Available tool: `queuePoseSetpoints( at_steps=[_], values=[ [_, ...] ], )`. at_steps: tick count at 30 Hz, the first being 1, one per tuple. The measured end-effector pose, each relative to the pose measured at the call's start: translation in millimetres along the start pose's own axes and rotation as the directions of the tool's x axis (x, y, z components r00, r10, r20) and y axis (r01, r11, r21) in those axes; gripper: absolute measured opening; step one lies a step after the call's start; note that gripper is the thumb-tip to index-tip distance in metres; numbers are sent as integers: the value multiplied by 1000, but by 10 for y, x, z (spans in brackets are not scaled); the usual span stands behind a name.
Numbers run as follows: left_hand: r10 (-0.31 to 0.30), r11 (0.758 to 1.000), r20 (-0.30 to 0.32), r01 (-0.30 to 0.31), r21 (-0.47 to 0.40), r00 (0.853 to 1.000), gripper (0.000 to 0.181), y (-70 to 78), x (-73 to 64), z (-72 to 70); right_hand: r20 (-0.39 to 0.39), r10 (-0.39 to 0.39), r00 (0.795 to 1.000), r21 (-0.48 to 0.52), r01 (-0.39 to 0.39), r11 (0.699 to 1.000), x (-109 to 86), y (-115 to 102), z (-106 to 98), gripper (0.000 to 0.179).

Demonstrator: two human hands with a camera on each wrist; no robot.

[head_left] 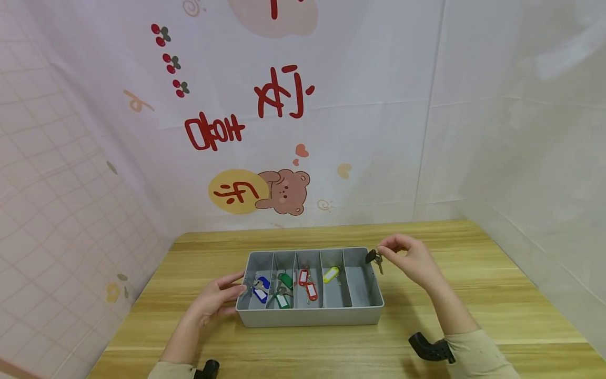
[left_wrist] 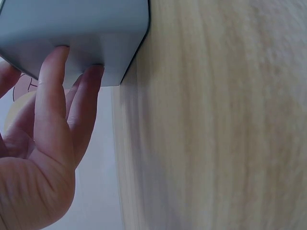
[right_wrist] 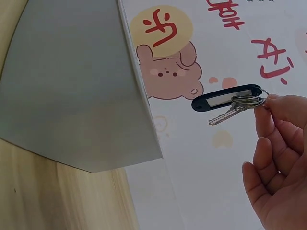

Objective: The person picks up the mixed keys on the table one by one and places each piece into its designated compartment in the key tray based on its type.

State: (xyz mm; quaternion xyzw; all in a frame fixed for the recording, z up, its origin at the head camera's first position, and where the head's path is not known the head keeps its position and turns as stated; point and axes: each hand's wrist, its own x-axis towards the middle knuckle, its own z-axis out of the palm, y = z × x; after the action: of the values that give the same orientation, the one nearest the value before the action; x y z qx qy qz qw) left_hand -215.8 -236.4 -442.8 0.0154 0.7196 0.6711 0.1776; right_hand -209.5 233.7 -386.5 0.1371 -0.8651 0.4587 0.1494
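A grey tray (head_left: 307,318) with five compartments sits on the table. My left hand (head_left: 219,299) is at its left end, fairly straight fingers (left_wrist: 53,91) touching the outer wall and a fingertip at the rim. Just beyond the right rim, my right hand (head_left: 409,259) pinches a key ring between thumb and forefinger. From it hang a key (right_wrist: 228,115) and a black key tag (right_wrist: 204,104) with a white label. Inside the tray lie keys with blue tags (head_left: 260,295), green tags (head_left: 282,301), red tags (head_left: 311,291) and a yellow tag (head_left: 331,274), sorted by compartment; the rightmost compartment (head_left: 360,287) shows bare.
The wooden tabletop (head_left: 303,350) extends around the tray. A white cloth backdrop (head_left: 369,131) with printed red characters and a bear (head_left: 286,192) rises behind it, with cloth along both sides. Black wrist mounts (head_left: 431,348) are strapped near both sleeves.
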Motion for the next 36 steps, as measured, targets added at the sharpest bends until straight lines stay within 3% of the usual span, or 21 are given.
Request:
queuePoseSetpoints(
  at_steps=[7, 23, 36],
  values=[
    [4, 1000, 0, -4, 2, 1000, 73, 4, -8, 3, 31, -38, 999, 30, 37, 999, 26, 28, 85, 5],
    [6, 1000, -8, -6, 20, 1000, 72, 9, -20, 11, 92, -45, 995, 32, 42, 999, -3, 73, 263, 4],
    [2, 1000, -8, -2, 3, 1000, 73, 7, -15, 10, 135, 1, 991, 24, -4, 1000, 14, 130, 335, 4]
  ],
)
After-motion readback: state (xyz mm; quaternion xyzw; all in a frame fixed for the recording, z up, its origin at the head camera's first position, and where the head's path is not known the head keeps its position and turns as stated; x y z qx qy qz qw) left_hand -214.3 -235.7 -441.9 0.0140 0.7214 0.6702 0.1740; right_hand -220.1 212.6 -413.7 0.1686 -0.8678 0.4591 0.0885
